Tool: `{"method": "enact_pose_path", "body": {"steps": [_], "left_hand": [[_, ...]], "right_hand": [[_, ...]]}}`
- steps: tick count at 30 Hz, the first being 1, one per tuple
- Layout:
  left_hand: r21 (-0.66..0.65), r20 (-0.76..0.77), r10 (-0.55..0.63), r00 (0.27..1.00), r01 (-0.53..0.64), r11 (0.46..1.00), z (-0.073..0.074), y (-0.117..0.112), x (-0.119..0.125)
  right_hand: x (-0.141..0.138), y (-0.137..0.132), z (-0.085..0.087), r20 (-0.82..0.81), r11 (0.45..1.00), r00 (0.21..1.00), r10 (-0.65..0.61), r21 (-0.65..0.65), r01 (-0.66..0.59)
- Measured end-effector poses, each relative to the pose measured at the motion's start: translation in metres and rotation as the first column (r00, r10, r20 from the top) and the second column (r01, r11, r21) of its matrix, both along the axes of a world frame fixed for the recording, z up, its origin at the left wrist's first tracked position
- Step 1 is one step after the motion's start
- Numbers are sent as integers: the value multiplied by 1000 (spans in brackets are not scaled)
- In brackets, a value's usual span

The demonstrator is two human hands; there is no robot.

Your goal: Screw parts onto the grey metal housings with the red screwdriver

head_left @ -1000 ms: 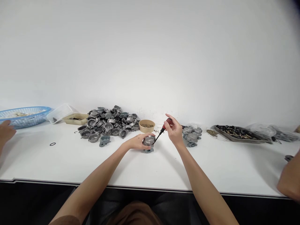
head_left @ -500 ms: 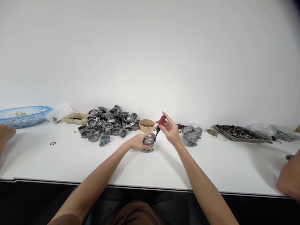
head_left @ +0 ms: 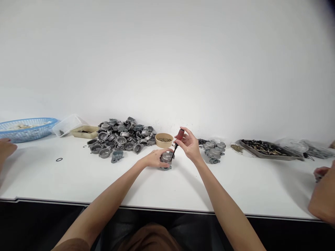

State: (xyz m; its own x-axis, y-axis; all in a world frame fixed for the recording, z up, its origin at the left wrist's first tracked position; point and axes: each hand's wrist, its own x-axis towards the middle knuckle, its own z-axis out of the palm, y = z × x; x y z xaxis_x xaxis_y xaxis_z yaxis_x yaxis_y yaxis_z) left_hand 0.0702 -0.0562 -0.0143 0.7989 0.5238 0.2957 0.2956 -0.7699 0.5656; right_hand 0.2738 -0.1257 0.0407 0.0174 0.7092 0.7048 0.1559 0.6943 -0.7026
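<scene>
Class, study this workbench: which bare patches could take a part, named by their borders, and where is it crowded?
Bare: the white table between the black ring and the left hand; also the front strip between the right hand and the tray. Crowded: the back row, from the pile of grey parts and bowl to the smaller cluster.

I see one grey cast-metal housing (head_left: 165, 159), roundish, sitting flat. Screwdriver (head_left: 179, 136): red handle, black shaft, tilted with handle toward 1 o'clock, tip down at the housing's 3 o'clock edge.
</scene>
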Motion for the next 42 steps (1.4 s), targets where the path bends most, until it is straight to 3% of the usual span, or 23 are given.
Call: {"method": "enact_pose_path", "body": {"steps": [3,9,14,21,27,32,38,42], "left_hand": [[-7,-21,-27,999,27,1000,1,-6,3],[-31,23,-85,996,86,996,3,-11,9],[-8,31,-46,998,46,999,1,-9,9],[31,35,7,999,-8,999,0,-9,9],[26,28,25,999,-26,999,1,-10,9],[22,33,25,999,-26,999,3,-11,9],[11,40,7,999,-8,1000,4,-12,9],[10,41,13,999,-13,1000,4,-11,9]], "right_hand": [[-1,1,-1,-15,999,999,-32,5,32],[-3,-6,2,-39,996,995,91,-11,-92],[1,3,-2,-93,995,991,-92,-35,89],[7,4,-2,-96,1000,995,-4,22,6],[12,9,-4,-94,983,981,-169,56,174],[14,6,-2,-62,999,998,-19,36,21],[17,10,-4,-24,976,977,-214,43,215],[19,7,-4,-7,995,996,-87,50,87]]}}
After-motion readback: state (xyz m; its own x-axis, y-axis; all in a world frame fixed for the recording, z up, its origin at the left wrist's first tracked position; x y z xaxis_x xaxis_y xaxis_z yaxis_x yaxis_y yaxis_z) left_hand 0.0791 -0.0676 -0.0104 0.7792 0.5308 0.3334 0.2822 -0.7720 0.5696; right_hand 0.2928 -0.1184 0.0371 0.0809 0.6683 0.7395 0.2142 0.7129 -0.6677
